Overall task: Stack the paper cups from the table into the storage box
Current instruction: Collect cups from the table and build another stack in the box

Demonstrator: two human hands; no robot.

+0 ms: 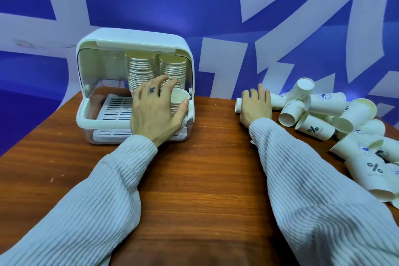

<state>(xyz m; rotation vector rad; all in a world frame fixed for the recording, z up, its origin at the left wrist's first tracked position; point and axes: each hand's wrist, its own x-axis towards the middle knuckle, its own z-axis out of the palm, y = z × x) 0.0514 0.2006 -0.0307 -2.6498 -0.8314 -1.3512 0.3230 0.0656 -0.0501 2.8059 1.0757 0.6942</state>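
inside the open storage box [136, 39], a short cup stack [179, 101] is gripped by the left hand [154, 110]; right of the box, a lying paper cup [238, 104] is clasped by the right hand [255, 106].

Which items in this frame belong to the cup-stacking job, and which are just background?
Job items:
storage box
stacked cups inside
cup in left hand
cup under right hand
loose cup pile

Background:
wooden table
blue and white wall

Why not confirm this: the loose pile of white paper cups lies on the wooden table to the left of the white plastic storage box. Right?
Not quite. The head view shows the loose pile of white paper cups on the wooden table to the right of the white plastic storage box, not the left.
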